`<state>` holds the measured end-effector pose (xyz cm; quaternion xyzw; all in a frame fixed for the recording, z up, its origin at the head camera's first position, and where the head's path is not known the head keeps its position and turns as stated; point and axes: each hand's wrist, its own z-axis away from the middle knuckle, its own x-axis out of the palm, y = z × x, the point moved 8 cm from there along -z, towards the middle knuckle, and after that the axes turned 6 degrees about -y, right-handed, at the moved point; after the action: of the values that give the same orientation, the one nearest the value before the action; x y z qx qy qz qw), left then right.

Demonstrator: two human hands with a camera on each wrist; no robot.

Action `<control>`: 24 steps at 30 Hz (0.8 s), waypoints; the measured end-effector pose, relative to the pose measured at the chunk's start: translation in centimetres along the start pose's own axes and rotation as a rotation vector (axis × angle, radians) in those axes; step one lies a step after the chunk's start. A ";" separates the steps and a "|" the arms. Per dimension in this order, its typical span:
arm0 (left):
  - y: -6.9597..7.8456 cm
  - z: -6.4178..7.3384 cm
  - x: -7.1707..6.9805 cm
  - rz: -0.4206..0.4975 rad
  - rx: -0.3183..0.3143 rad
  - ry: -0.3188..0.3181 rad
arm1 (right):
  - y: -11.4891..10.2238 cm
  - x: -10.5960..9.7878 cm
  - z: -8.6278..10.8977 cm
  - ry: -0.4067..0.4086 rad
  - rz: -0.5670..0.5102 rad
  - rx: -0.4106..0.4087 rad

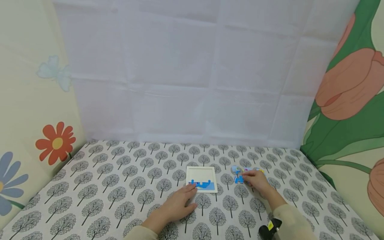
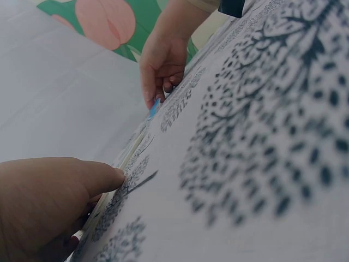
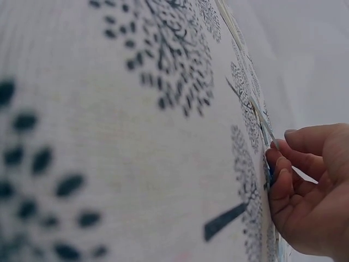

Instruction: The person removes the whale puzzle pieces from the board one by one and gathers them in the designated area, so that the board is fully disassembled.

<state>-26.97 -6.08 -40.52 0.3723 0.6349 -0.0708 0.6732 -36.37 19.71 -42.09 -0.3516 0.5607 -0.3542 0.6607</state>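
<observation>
A small white puzzle tray (image 1: 214, 172) lies mid-table, with blue puzzle pieces (image 1: 208, 186) along its lower part and a pale bare upper part. My left hand (image 1: 179, 205) rests at the tray's lower left, its fingers extended over the edge and the pieces there. To the right of the tray, my right hand (image 1: 258, 181) pinches a blue puzzle piece (image 1: 238, 179) between thumb and fingertips. In the left wrist view that piece (image 2: 154, 109) tilts up close over the cloth; the right wrist view shows it (image 3: 264, 121) nearly edge-on.
Loose colourful puzzle pieces (image 1: 236, 169) lie just behind and beside the right hand, partly hidden by it. A tree-print cloth (image 1: 126, 186) covers the table. White fabric (image 1: 180, 83) hangs along the back, with flower-patterned panels at both sides. A black device (image 1: 270, 228) sits at the right wrist.
</observation>
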 end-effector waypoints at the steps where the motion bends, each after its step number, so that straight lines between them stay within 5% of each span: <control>1: 0.0 0.0 0.0 0.001 0.001 0.002 | 0.0 0.0 0.0 -0.004 -0.004 -0.003; 24: 0.0 0.1 0.1 0.017 0.006 -0.010 | 0.1 -0.3 0.0 0.013 -0.041 0.007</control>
<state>-26.91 -6.10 -40.58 0.3793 0.6283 -0.0691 0.6757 -36.36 20.03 -42.07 -0.3585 0.5566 -0.3720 0.6506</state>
